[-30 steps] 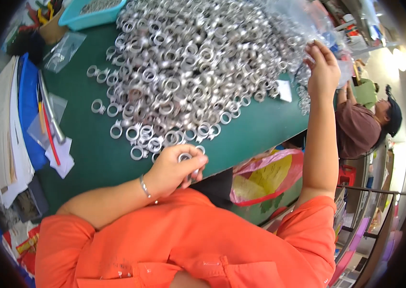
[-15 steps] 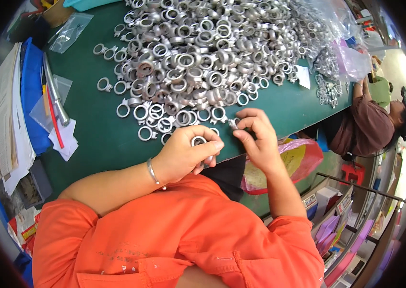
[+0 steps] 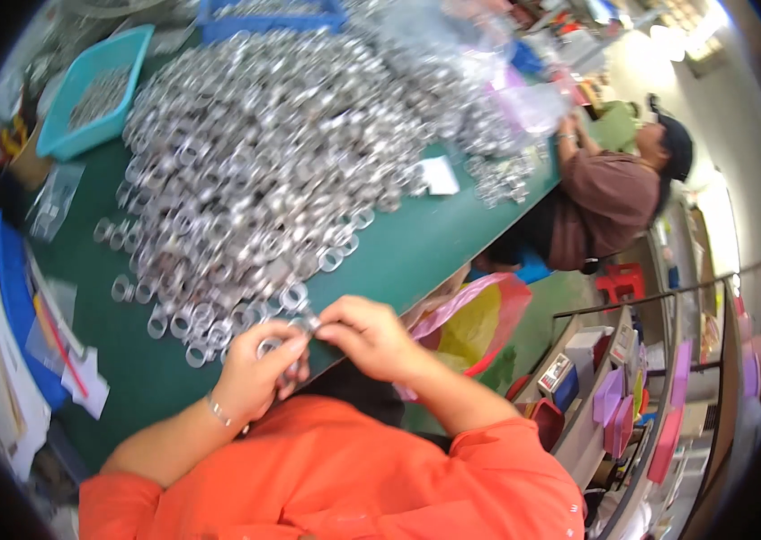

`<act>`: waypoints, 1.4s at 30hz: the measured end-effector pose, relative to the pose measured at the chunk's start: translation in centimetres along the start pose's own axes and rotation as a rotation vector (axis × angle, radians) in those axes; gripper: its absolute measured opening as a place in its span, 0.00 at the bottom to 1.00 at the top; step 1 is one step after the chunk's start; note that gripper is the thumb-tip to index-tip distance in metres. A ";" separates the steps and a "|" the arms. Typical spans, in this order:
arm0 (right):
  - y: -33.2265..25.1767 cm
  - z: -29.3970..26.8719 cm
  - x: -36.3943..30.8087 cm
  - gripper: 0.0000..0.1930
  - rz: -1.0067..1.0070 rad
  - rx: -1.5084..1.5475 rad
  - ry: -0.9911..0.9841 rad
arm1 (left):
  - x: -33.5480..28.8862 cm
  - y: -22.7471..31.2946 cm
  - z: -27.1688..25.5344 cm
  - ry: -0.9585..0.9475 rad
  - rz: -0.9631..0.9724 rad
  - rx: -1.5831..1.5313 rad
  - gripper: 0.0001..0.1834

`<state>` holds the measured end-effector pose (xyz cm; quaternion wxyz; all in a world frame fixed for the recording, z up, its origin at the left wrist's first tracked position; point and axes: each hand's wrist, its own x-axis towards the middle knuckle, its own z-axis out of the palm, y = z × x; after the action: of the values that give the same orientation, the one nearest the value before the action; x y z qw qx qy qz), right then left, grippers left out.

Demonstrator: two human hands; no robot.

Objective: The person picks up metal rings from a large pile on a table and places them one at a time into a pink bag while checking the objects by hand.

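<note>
A small silvery metal ring (image 3: 273, 346) sits pinched in the fingers of the left hand (image 3: 259, 378), held just over the near edge of the green table (image 3: 416, 247). The right hand (image 3: 367, 337) meets it from the other side, its fingertips closed narrowly on a tiny part pressed against the ring; what that part is cannot be made out. Both hands are closed in a fine grip and touch each other at the ring.

Just beyond them spreads a large heap of loose silvery metal rings (image 3: 264, 153), covering most of the table, with a few stray rings lying at its near rim. Judging by that heap, this is one piece among very many, and most of the work looks undone. A turquoise plastic tray (image 3: 97, 90) of small parts stands at the far left. Across the table a co-worker in a brown shirt (image 3: 605, 193) handles clear bags.
</note>
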<state>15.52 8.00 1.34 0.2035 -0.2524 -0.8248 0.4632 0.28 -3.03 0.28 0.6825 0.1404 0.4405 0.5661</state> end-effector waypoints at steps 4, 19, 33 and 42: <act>0.2 1.1 -2.0 0.04 0.204 0.366 -0.006 | -0.1 0.0 0.4 -0.007 0.008 0.038 0.08; -0.2 1.1 -1.4 0.08 -0.242 0.046 0.001 | 0.1 -0.1 -0.2 0.009 -0.055 0.038 0.05; 0.4 2.2 -2.1 0.05 -0.013 0.338 0.102 | -0.2 0.1 -0.1 -0.012 0.000 0.093 0.07; 0.6 2.2 -2.5 0.07 -0.110 0.154 0.131 | -0.3 0.0 0.0 -0.037 -0.020 0.108 0.08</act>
<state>16.40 5.31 -0.47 0.3009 -0.2202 -0.7844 0.4957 0.24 -3.28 0.44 0.6873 0.1831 0.4592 0.5321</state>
